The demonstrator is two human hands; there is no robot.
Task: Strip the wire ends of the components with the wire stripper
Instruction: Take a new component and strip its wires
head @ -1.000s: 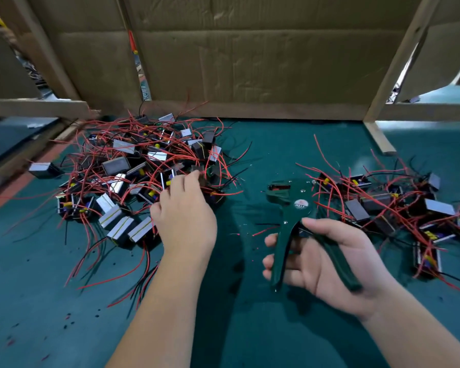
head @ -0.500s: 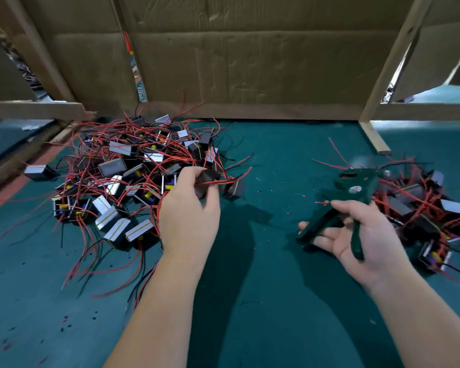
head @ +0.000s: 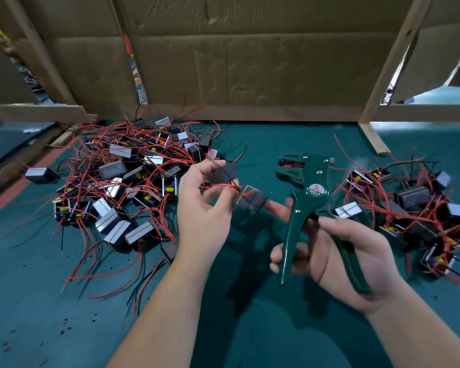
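My left hand (head: 201, 208) is raised over the middle of the table and holds a dark block component (head: 223, 172) by its red wires; a second dark component (head: 251, 200) hangs tangled just right of it. My right hand (head: 337, 256) grips the two handles of the green wire stripper (head: 307, 205), whose jaws (head: 290, 168) point up and left, a little right of the held components. A big pile of components with red and black wires (head: 117, 187) lies at the left. A smaller pile (head: 414, 208) lies at the right.
The table has a green mat (head: 263, 328) with small bits of stripped insulation at the lower left. Cardboard walls (head: 250, 62) and wooden posts (head: 385, 75) close off the back. A wooden rail (head: 32, 112) runs along the left.
My left hand lifted components out of the left pile toward the centre. My right hand brought the stripper back from the right pile to the middle, jaws up.
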